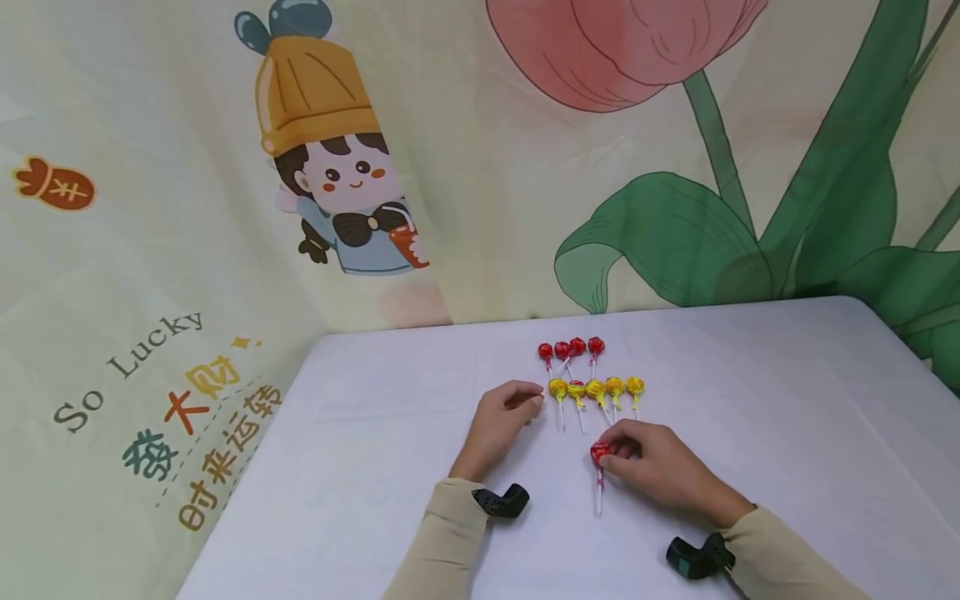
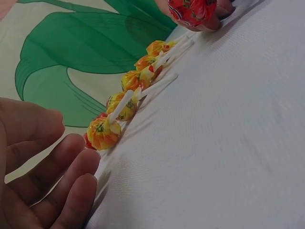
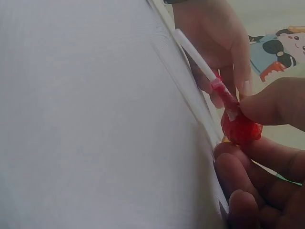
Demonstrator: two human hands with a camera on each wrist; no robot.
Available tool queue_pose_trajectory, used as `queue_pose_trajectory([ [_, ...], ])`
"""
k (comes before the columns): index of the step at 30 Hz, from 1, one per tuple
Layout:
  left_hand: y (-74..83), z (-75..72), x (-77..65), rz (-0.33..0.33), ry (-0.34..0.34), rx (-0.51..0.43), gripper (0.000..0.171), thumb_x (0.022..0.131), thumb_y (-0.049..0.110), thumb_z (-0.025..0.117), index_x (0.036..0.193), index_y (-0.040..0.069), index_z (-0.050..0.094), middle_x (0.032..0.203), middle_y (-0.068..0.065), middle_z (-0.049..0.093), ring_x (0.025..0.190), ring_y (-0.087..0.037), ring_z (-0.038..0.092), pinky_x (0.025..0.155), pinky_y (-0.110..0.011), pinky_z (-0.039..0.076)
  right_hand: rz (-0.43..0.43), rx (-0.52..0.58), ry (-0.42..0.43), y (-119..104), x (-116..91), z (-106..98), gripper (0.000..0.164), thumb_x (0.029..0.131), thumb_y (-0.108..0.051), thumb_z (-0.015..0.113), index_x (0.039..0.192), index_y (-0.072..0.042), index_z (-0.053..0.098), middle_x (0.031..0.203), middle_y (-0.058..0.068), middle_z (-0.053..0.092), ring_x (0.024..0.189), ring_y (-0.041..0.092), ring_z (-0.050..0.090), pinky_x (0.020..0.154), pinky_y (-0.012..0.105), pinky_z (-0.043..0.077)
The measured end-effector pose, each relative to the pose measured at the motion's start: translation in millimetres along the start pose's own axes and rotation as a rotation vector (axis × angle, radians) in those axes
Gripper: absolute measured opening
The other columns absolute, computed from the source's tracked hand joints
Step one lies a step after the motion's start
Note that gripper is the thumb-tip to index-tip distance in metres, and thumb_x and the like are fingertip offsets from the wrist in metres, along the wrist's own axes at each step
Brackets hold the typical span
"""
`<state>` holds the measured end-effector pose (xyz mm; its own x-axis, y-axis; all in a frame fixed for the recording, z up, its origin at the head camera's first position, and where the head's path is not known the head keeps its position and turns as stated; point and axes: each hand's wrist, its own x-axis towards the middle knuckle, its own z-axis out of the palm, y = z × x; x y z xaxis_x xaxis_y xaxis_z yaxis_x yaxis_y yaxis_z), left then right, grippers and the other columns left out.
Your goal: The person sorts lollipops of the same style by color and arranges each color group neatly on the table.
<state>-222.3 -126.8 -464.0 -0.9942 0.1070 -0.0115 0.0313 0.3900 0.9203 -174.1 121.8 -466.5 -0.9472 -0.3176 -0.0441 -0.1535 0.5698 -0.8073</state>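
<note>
My right hand (image 1: 660, 462) pinches a red lollipop (image 3: 242, 128) by its wrapped head between thumb and fingers. Its white stick points toward me in the head view and up to the left in the right wrist view. My left hand (image 1: 501, 421) holds nothing, its fingers loosely bent. Those fingertips are right beside the leftmost yellow lollipop (image 2: 104, 133). Several yellow lollipops (image 1: 595, 390) lie side by side in a row, sticks toward me. Behind them is a row of several red lollipops (image 1: 562, 350), two with crossing sticks.
A white cloth covers the table (image 1: 360, 450). At its far edge hangs a printed backdrop (image 1: 480, 167) with a cartoon figure, a tulip and lettering. Each wrist wears a black camera, the left wrist camera (image 1: 504, 502) close to the tabletop.
</note>
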Motion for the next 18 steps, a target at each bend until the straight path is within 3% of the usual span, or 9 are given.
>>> queue_pose_trajectory([
  [18, -5.2, -6.9, -1.6, 0.019, 0.012, 0.012, 0.025, 0.099, 0.031, 0.065, 0.115, 0.014, 0.072, 0.095, 0.002, 0.069, 0.086, -0.018, 0.063, 0.074, -0.034, 0.052, 0.024, 0.097, 0.059, 2, 4, -18, 0.021, 0.092, -0.02, 0.071, 0.112, -0.013, 0.069, 0.097, -0.003, 0.068, 0.088, 0.018, 0.06, 0.073, 0.031, 0.054],
])
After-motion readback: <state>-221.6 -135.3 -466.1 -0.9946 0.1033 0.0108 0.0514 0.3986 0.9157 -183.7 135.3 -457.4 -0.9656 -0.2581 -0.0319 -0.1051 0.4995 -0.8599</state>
